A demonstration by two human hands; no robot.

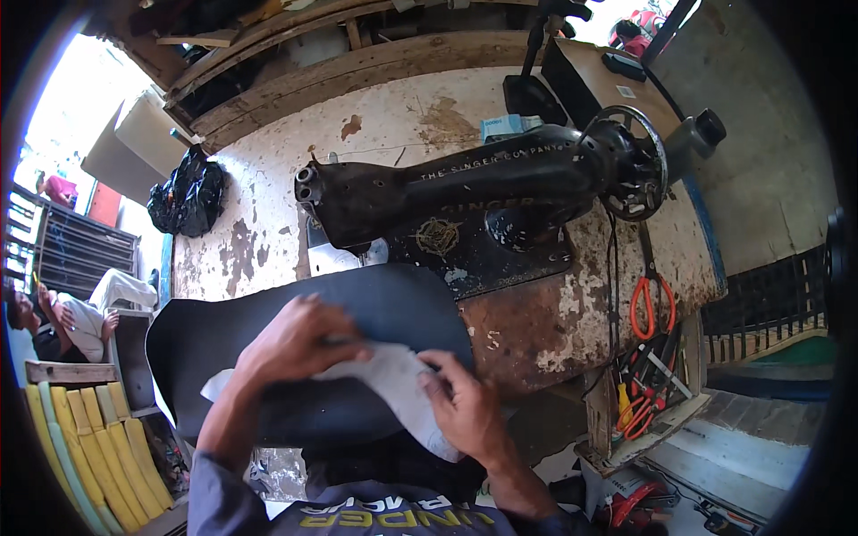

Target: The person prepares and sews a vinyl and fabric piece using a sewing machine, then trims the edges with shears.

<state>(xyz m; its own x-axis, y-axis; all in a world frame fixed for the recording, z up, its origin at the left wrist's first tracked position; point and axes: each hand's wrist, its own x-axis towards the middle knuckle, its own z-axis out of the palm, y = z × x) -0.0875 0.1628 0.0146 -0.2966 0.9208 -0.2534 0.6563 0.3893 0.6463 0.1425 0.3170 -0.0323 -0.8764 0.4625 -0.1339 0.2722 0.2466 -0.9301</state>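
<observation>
A black, leather-like sheet [393,290] lies across the near edge of the table and hangs over my lap. On top of it is a thin, curved white piece of material [389,371], its long end trailing left beneath my left wrist. My left hand [299,344] is slightly blurred, its fingers curled and its thumb against the upper edge of the white piece. With thumb and fingers, my right hand [465,411] pinches the right side of that piece. Just beyond the sheet stands a black sewing machine [465,192], touched by neither hand.
Red-handled scissors [652,304] hang at the table's right side, above an open drawer [643,393] of hand tools. A black plastic bag [188,192] sits at the far left. Yellow foam slabs [98,447] stand lower left. Another person [76,317] reclines beyond the table.
</observation>
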